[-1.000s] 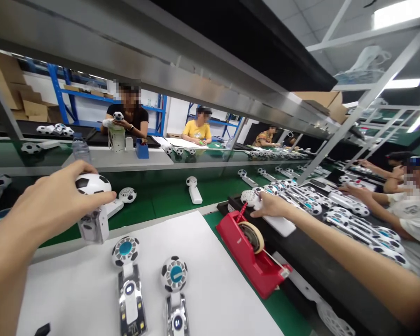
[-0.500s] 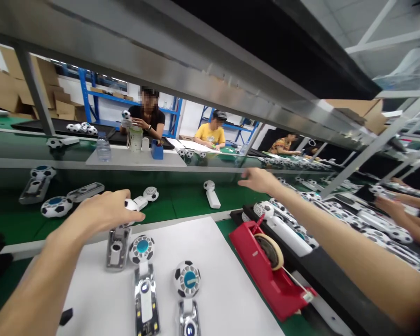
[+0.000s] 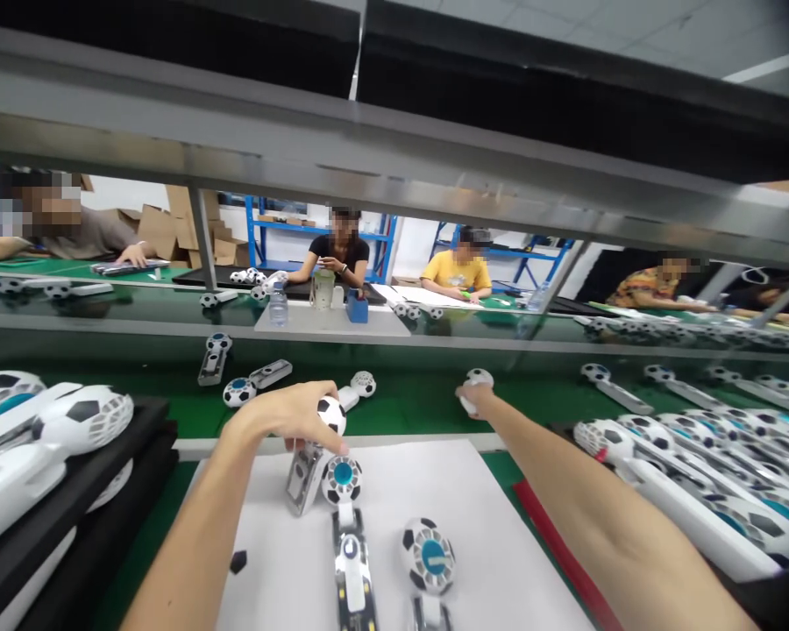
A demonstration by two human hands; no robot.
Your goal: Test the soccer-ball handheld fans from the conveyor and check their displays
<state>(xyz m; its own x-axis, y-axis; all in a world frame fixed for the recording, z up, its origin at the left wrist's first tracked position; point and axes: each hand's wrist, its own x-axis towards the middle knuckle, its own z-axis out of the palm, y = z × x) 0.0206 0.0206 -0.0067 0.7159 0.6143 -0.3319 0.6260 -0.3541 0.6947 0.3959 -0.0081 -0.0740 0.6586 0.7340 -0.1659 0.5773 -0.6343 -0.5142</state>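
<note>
My left hand [image 3: 295,416] is closed round the ball-shaped head of a handheld fan [image 3: 304,478], black and white like a football; its handle slants down over the white sheet [image 3: 486,499]. Farther off on the right, my right hand [image 3: 479,400] grips another football-patterned fan [image 3: 479,377] on the green conveyor belt [image 3: 421,403]. Two open-backed fans lie on the sheet. One fan [image 3: 353,561] shows its inner board, and the other fan [image 3: 429,556] is cut off by the lower edge. A black patch [image 3: 238,562] lies near my left forearm.
Trays of fans stand at left [image 3: 72,491] and right [image 3: 716,491]. More fans lie along the belt. The red tape dispenser [image 3: 565,556] is partly behind my right forearm. A bottle [image 3: 278,302], cup [image 3: 322,289] and blue box [image 3: 358,306] stand on a shelf; co-workers sit beyond.
My right hand has reached down onto the belt and taken hold of the fan there. My left hand still holds its fan. The view has swung right and levelled, bringing the left tray into sight.
</note>
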